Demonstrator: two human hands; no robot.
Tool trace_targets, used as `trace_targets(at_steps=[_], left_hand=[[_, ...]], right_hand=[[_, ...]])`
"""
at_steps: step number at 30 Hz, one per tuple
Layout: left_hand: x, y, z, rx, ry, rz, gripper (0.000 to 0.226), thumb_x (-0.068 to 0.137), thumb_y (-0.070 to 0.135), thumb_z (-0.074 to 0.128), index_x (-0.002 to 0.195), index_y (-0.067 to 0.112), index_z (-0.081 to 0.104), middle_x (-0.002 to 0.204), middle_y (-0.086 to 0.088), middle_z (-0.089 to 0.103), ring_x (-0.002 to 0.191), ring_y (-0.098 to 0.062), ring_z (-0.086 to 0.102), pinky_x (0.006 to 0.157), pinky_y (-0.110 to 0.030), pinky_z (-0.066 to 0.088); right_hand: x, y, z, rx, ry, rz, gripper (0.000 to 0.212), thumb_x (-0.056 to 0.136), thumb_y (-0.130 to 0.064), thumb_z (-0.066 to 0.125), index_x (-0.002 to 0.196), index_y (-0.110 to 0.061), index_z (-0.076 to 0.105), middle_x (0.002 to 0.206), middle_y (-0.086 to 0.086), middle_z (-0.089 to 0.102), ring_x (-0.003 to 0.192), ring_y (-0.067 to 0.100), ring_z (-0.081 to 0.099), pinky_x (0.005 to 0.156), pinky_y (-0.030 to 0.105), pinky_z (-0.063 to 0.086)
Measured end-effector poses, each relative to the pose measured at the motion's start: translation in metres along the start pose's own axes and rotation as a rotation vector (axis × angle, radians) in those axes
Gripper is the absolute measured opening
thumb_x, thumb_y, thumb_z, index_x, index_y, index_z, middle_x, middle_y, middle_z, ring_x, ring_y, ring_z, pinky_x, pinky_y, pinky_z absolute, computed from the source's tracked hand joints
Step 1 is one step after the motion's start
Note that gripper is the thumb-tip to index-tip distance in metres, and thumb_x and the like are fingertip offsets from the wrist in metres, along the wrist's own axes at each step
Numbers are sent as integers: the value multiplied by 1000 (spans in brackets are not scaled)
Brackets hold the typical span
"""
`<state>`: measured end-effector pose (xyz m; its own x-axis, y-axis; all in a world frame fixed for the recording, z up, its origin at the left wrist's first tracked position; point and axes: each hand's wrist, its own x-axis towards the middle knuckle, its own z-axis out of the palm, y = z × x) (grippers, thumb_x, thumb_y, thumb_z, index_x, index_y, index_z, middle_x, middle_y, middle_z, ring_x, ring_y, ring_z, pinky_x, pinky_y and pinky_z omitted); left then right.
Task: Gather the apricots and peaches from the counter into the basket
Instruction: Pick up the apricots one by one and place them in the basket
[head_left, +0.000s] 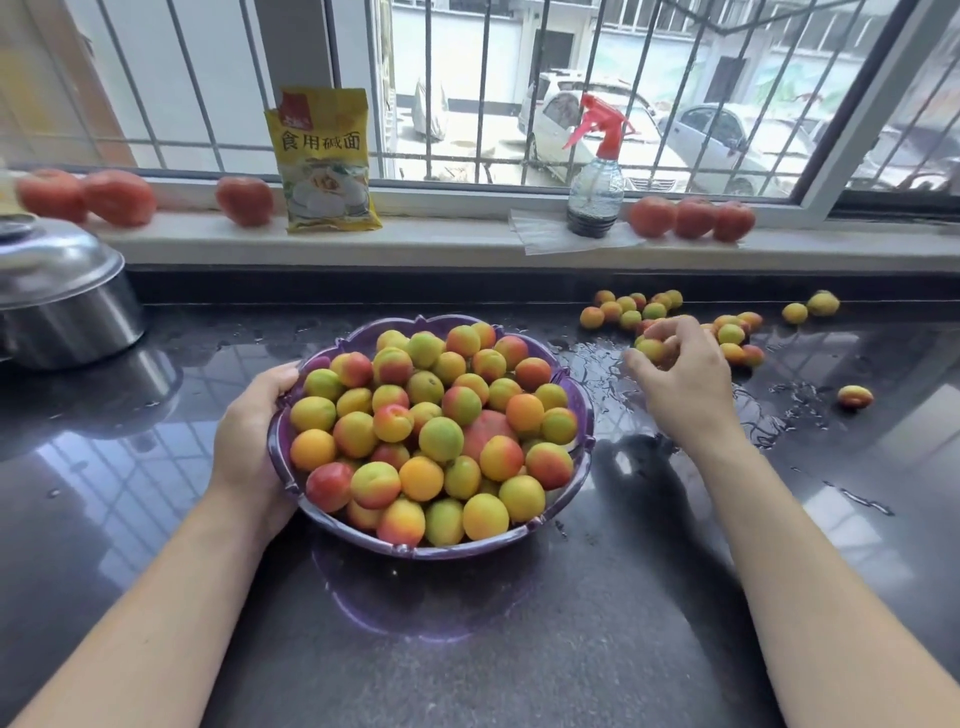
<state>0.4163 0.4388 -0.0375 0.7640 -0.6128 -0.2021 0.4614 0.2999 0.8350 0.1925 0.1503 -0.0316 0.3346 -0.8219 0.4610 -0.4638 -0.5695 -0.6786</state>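
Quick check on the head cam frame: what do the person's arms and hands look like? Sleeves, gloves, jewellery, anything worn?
Both forearms are bare as far as the frame shows; no sleeve edge appears before they leave the bottom. The left hand and right hand wear no gloves. No watch, bracelet or ring shows on the visible sides of the wrists and fingers. No markings or bandages are seen.

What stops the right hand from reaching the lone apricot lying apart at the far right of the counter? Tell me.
Probably nothing. The lone apricot sits on open wet counter to the right of the right hand, with nothing between them. That hand already holds apricots, so it may need emptying first.
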Motion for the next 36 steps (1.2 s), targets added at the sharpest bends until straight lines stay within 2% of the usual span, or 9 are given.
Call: trace_targets(at_steps=[4,8,12,19,25,28,32,34,36], left_hand=[[-1,0,-1,-14,-9,-5,56,104,34,52,144,-6,58,146,-30,60,133,-46,62,113,-64,49],[0,1,-1,-27,-17,-10,60,102,34,53,145,-7,54,148,-32,57,134,-48,61,113,-68,47],[3,0,-3,-23,-28,-3,60,102,33,53,144,-9,54,149,-33,55,135,-48,59,113,-67,47],[6,-2,-4,-31,-55,-10,42,103,32,51,126,2,68,133,-30,66,134,-47,61,112,-65,49],[8,-4,-4,-36,-73,4,33,104,31,49,115,7,70,117,-20,70,118,-39,68,109,-59,54],[8,-5,-5,-35,-70,8,33,104,31,50,115,7,70,119,-21,70,124,-42,66,109,-59,53],[9,-5,-6,-43,-68,1,38,103,32,51,127,7,66,138,-30,62,136,-47,58,114,-65,47],[9,-5,-6,-45,-68,-1,41,103,33,52,130,7,66,143,-29,62,135,-47,59,113,-65,49],[11,-5,-8,-41,-69,-4,48,103,33,51,136,1,65,147,-30,59,134,-46,61,112,-65,49]], right_hand=[[-13,-24,-13,330,-157,43,21,87,-22,77,102,-33,66,89,-8,68,88,14,65,81,35,58],[-25,-50,-12,460,-272,-38,24,91,-30,75,111,-33,63,95,-10,74,91,8,70,79,23,57],[-38,-69,0,317,-353,-150,11,92,-30,73,102,-32,69,90,-13,74,89,2,69,74,17,55],[-43,-81,5,117,-371,-197,17,91,-32,74,107,-27,75,101,-7,68,97,9,61,89,34,52],[-43,-85,7,68,-371,-193,23,91,-36,72,113,-28,77,101,-6,64,101,14,56,93,39,48],[-41,-85,8,81,-379,-168,24,91,-37,72,113,-29,77,102,-5,63,99,13,58,91,39,51],[-38,-75,8,163,-374,-147,31,97,-38,65,126,-30,69,103,-8,66,97,6,61,85,20,51],[-30,-63,7,286,-262,-77,27,100,-34,61,124,-26,68,105,-16,68,97,-6,61,81,9,48],[-19,-41,5,191,-87,-16,20,99,-23,60,116,-20,72,106,-10,70,95,-3,62,86,15,49]])
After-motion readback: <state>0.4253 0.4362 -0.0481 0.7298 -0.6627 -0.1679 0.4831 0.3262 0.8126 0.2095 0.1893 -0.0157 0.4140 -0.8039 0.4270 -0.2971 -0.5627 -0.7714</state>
